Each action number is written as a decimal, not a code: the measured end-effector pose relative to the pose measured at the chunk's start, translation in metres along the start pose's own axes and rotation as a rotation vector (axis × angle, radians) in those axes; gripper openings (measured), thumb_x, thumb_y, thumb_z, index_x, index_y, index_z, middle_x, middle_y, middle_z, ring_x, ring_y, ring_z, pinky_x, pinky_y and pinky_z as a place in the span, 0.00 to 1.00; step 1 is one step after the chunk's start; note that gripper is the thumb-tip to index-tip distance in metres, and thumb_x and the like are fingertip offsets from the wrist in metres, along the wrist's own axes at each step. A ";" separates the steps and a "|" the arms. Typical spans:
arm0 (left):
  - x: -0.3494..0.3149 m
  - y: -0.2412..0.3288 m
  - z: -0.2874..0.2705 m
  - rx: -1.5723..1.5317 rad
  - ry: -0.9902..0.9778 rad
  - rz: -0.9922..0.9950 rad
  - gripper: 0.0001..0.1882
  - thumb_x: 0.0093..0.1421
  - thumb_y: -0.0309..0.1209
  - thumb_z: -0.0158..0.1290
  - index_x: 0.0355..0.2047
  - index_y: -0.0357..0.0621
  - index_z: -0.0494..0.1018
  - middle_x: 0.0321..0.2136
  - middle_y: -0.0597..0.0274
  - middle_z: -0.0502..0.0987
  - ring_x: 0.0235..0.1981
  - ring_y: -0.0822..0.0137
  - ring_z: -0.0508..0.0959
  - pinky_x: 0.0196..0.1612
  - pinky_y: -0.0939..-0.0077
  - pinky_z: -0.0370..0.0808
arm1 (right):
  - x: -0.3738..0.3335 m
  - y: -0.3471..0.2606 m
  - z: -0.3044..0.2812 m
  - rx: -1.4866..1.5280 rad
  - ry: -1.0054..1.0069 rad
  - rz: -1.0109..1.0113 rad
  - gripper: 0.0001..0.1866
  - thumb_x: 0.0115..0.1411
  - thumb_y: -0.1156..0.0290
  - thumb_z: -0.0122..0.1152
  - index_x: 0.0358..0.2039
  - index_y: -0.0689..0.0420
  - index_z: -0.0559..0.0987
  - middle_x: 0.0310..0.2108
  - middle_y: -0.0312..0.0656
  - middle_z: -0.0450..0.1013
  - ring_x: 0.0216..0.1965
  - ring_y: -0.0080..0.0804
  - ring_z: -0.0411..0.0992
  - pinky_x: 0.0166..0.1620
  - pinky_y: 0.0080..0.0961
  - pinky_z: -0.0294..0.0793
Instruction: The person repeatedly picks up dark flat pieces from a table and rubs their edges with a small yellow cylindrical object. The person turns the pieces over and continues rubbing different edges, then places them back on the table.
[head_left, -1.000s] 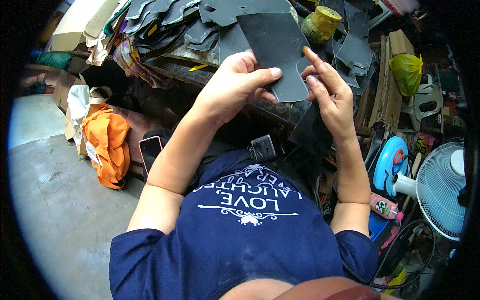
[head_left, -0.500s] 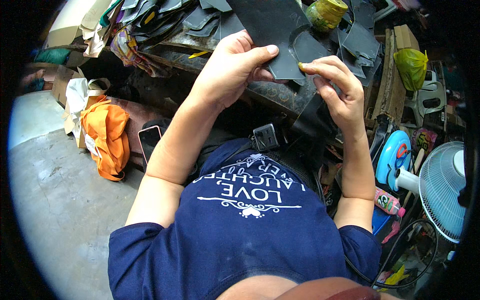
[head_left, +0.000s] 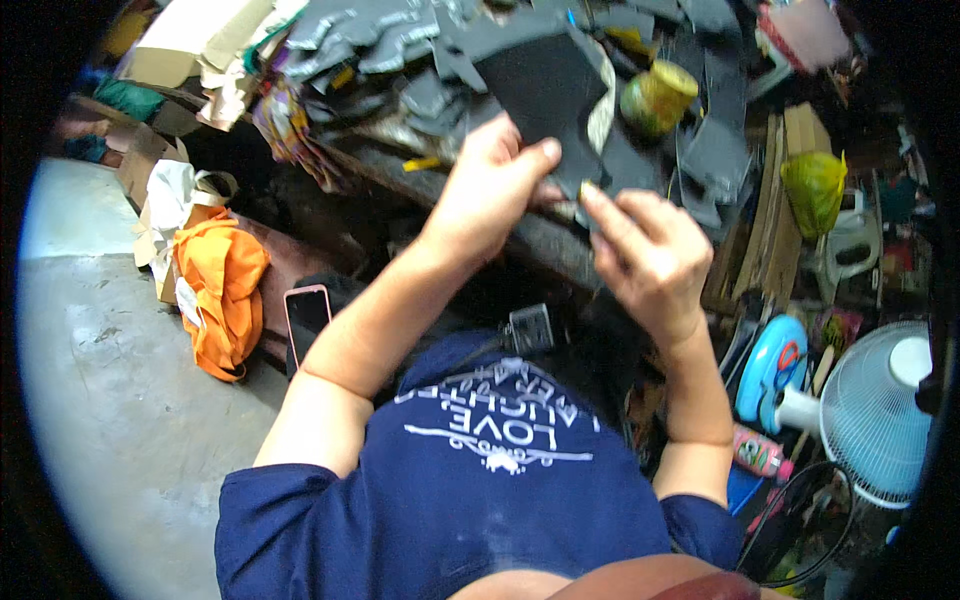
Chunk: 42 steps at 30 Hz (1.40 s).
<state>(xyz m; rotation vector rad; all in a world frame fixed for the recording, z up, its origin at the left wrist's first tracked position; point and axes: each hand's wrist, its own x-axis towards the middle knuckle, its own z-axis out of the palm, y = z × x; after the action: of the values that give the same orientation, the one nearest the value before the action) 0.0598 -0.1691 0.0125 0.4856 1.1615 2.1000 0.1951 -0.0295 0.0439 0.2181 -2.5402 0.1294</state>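
Note:
My left hand (head_left: 492, 192) is closed on the near edge of a dark flat sheet piece (head_left: 545, 90), thumb on top and fingers beneath. The sheet has a curved side and stretches away from me over the workbench. Just right of it, my right hand (head_left: 655, 250) is closed with the index finger pointing at the sheet's near corner. Something small and yellowish (head_left: 586, 190) shows at that fingertip; blur hides what it is. Beyond the right hand a yellow-green jar (head_left: 660, 98) lies tilted among dark cut pieces (head_left: 718, 160).
Heaps of dark cut pieces (head_left: 375, 45) cover the bench's far left. An orange cloth (head_left: 222, 300) hangs at left, near a phone (head_left: 308, 318). To the right are a yellow plastic bag (head_left: 812, 190), a white fan (head_left: 880, 415), a blue round object (head_left: 770, 375) and a pink bottle (head_left: 760, 452).
The view has shifted, so most things sit lower in the picture. My right hand has come closer to my left, its index finger now straighter. The left hand keeps its hold on the sheet.

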 end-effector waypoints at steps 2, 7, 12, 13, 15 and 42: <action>0.000 0.003 -0.001 0.048 0.022 -0.006 0.15 0.65 0.26 0.50 0.52 0.43 0.70 0.44 0.66 0.78 0.39 0.76 0.79 0.36 0.82 0.80 | 0.007 -0.004 -0.004 -0.006 -0.064 0.015 0.23 0.45 0.71 0.67 0.46 0.48 0.82 0.30 0.37 0.72 0.26 0.34 0.70 0.30 0.31 0.70; -0.005 0.011 -0.008 0.180 0.035 -0.017 0.14 0.66 0.26 0.48 0.52 0.42 0.70 0.42 0.67 0.78 0.38 0.79 0.76 0.33 0.86 0.77 | 0.022 -0.017 -0.004 -0.019 -0.115 -0.003 0.24 0.44 0.71 0.67 0.46 0.47 0.82 0.27 0.35 0.71 0.26 0.33 0.70 0.30 0.30 0.70; -0.014 0.011 -0.016 0.178 0.071 0.037 0.12 0.66 0.27 0.50 0.49 0.42 0.71 0.41 0.67 0.78 0.38 0.79 0.77 0.36 0.86 0.76 | 0.028 -0.023 0.005 -0.015 -0.149 -0.041 0.26 0.43 0.71 0.68 0.47 0.46 0.82 0.26 0.34 0.70 0.25 0.31 0.70 0.29 0.29 0.71; -0.016 0.012 -0.018 0.198 0.082 0.021 0.11 0.65 0.27 0.50 0.48 0.42 0.71 0.41 0.67 0.78 0.38 0.79 0.77 0.36 0.85 0.75 | 0.028 -0.024 0.006 -0.005 -0.136 -0.067 0.25 0.44 0.69 0.68 0.46 0.45 0.82 0.26 0.34 0.70 0.24 0.31 0.69 0.29 0.28 0.70; -0.018 0.013 -0.021 0.198 0.112 0.024 0.11 0.65 0.27 0.51 0.48 0.42 0.71 0.41 0.66 0.78 0.38 0.78 0.77 0.36 0.85 0.75 | 0.030 -0.024 0.008 0.001 -0.160 -0.092 0.22 0.46 0.67 0.68 0.45 0.43 0.82 0.25 0.33 0.69 0.23 0.30 0.68 0.27 0.27 0.69; 0.044 0.108 -0.088 1.025 0.129 0.478 0.19 0.58 0.24 0.57 0.50 0.33 0.72 0.34 0.66 0.74 0.34 0.80 0.71 0.38 0.84 0.69 | 0.001 -0.009 -0.018 0.165 -0.060 0.188 0.17 0.49 0.68 0.68 0.42 0.49 0.82 0.28 0.38 0.72 0.25 0.35 0.73 0.29 0.30 0.73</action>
<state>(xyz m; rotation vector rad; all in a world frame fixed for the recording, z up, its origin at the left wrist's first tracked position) -0.0654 -0.2298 0.0569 1.1848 2.3642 1.7475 0.2057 -0.0362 0.0596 0.0467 -2.6072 0.4115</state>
